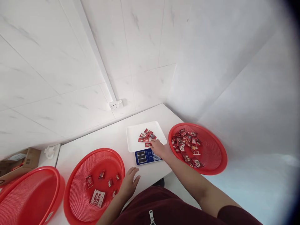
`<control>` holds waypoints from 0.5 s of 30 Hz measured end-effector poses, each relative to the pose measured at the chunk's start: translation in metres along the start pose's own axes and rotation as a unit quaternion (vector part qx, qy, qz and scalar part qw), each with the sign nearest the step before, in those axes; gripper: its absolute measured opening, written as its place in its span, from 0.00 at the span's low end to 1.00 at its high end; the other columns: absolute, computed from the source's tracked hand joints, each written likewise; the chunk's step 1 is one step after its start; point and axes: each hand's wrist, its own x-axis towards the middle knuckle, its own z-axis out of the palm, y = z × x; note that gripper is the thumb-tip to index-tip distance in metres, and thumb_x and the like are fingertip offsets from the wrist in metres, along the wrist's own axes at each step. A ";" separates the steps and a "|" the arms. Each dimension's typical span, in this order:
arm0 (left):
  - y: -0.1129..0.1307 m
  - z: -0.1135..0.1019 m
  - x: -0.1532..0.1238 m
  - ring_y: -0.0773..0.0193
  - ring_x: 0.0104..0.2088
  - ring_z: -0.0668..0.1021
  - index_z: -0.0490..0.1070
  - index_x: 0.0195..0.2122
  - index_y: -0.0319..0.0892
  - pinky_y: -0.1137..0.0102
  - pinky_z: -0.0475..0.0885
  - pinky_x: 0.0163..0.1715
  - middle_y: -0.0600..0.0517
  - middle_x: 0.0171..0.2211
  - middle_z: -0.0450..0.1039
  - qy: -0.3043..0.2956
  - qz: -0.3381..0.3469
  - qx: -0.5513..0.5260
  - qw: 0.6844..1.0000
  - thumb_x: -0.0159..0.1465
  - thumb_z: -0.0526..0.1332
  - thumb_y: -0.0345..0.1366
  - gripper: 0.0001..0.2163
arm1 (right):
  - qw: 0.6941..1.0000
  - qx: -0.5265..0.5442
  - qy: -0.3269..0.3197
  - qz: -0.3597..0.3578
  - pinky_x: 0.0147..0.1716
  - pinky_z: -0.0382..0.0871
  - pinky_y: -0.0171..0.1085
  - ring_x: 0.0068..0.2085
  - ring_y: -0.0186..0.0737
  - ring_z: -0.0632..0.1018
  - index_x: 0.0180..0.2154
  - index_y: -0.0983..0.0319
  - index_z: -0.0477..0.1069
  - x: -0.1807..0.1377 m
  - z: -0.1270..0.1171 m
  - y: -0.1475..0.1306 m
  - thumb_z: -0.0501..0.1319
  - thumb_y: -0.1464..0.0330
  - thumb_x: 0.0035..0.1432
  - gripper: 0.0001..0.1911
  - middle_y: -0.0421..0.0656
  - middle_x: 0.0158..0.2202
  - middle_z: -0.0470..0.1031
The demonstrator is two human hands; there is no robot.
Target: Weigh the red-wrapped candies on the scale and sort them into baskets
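Pale tiles with faint grey veins covered the wall (pixel 84 62) behind our white table (pixel 138 118). On it we had a handful of sweets (pixel 143 135), loosely clustered on the white tray (pixel 133 137) of a scale. They were small, flat packets in shiny red wrappers, several with pale printing, one darker in its middle; the lettering was too small for us to read. One sweet (pixel 147 145) lay nearest us, right at the fingertips of our right hand (pixel 158 147), and the others sat just beyond it, toward the wall. Our right fingers were bent and drawn together over that sweet, though we could not tell whether they pinched it or only touched it. Below the tray showed the scale's blue panel (pixel 142 161), with three dark displays and pale keys. Our left hand (pixel 129 182) held nothing, its fingers loosely spread beside the rim of the left red basket (pixel 81 184), where a few sweets and a square, pale packet (pixel 97 198) with red figures lay. To our right, another red basket (pixel 217 156) held a larger heap of similar sweets.
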 end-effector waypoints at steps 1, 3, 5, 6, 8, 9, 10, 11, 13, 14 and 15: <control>-0.002 -0.001 -0.003 0.58 0.55 0.68 0.67 0.49 0.42 0.59 0.62 0.55 0.45 0.53 0.67 0.001 -0.007 0.001 1.000 0.62 0.51 0.39 0.16 | 1.000 -0.001 -0.004 0.005 0.46 0.60 0.36 0.51 0.44 0.66 0.44 0.61 0.71 0.002 0.002 0.000 0.54 0.69 0.57 0.13 0.46 0.47 0.70; -0.006 -0.003 -0.010 0.58 0.55 0.68 0.67 0.49 0.42 0.59 0.62 0.55 0.45 0.52 0.68 0.005 -0.015 0.001 1.000 0.62 0.51 0.39 0.17 | 1.000 0.001 -0.006 0.019 0.45 0.60 0.35 0.50 0.44 0.66 0.42 0.61 0.71 0.004 0.006 0.002 0.56 0.70 0.56 0.12 0.47 0.45 0.71; -0.011 -0.004 -0.014 0.58 0.55 0.68 0.67 0.49 0.43 0.59 0.63 0.55 0.46 0.52 0.68 0.011 -0.017 0.001 1.000 0.61 0.51 0.39 0.17 | 0.999 0.007 0.002 0.034 0.43 0.61 0.36 0.49 0.45 0.67 0.41 0.62 0.72 0.007 0.010 0.003 0.56 0.71 0.55 0.11 0.48 0.43 0.71; -0.013 -0.004 -0.016 0.58 0.55 0.68 0.68 0.49 0.43 0.59 0.63 0.55 0.46 0.52 0.69 0.013 -0.016 0.001 1.000 0.61 0.51 0.39 0.16 | 0.999 0.013 0.006 0.043 0.42 0.61 0.36 0.48 0.46 0.68 0.40 0.62 0.71 0.009 0.012 0.004 0.56 0.71 0.54 0.10 0.48 0.43 0.72; -0.016 -0.004 -0.018 0.58 0.54 0.69 0.68 0.49 0.42 0.59 0.63 0.54 0.46 0.51 0.69 0.013 -0.012 0.002 1.000 0.61 0.51 0.39 0.16 | 0.998 0.028 0.019 0.060 0.39 0.62 0.36 0.46 0.45 0.69 0.38 0.62 0.71 0.013 0.015 0.005 0.57 0.72 0.53 0.09 0.48 0.41 0.72; -0.018 -0.005 -0.019 0.58 0.54 0.69 0.68 0.49 0.42 0.60 0.63 0.54 0.45 0.51 0.69 0.010 -0.010 0.003 1.000 0.61 0.51 0.39 0.16 | 0.997 0.039 0.026 0.068 0.38 0.62 0.36 0.44 0.44 0.70 0.37 0.62 0.71 0.015 0.017 0.006 0.58 0.72 0.52 0.08 0.47 0.40 0.73; -0.020 -0.006 -0.019 0.58 0.54 0.69 0.68 0.48 0.41 0.60 0.63 0.54 0.45 0.51 0.69 0.007 -0.008 0.005 1.000 0.61 0.51 0.39 0.17 | 0.995 0.050 0.034 0.076 0.37 0.62 0.36 0.42 0.43 0.71 0.35 0.62 0.71 0.016 0.018 0.005 0.58 0.72 0.51 0.07 0.46 0.39 0.73; -0.021 -0.006 -0.019 0.58 0.54 0.69 0.68 0.48 0.41 0.60 0.64 0.54 0.45 0.51 0.69 0.004 -0.004 0.007 1.000 0.61 0.51 0.39 0.17 | 0.994 0.063 0.043 0.082 0.36 0.62 0.35 0.40 0.42 0.72 0.34 0.61 0.70 0.017 0.019 0.005 0.58 0.72 0.51 0.06 0.45 0.37 0.74; -0.024 -0.007 -0.018 0.58 0.53 0.70 0.69 0.48 0.41 0.60 0.64 0.54 0.45 0.50 0.70 0.002 0.007 0.011 1.000 0.61 0.51 0.39 0.16 | 0.990 0.090 0.062 0.090 0.35 0.62 0.34 0.37 0.40 0.73 0.31 0.60 0.70 0.016 0.020 0.003 0.58 0.73 0.51 0.05 0.42 0.34 0.74; -0.025 -0.008 -0.017 0.57 0.53 0.70 0.69 0.47 0.41 0.59 0.64 0.53 0.45 0.50 0.70 0.001 0.014 0.012 1.000 0.61 0.51 0.39 0.16 | 0.988 0.103 0.075 0.091 0.34 0.63 0.34 0.36 0.39 0.73 0.30 0.60 0.70 0.014 0.020 0.002 0.57 0.74 0.51 0.05 0.41 0.33 0.75; -0.026 -0.008 -0.016 0.57 0.53 0.70 0.69 0.47 0.42 0.59 0.65 0.53 0.45 0.50 0.71 -0.001 0.024 0.012 1.000 0.61 0.51 0.39 0.16 | 0.985 0.117 0.089 0.092 0.34 0.63 0.34 0.36 0.38 0.73 0.30 0.59 0.70 0.011 0.019 0.002 0.57 0.74 0.51 0.05 0.40 0.32 0.75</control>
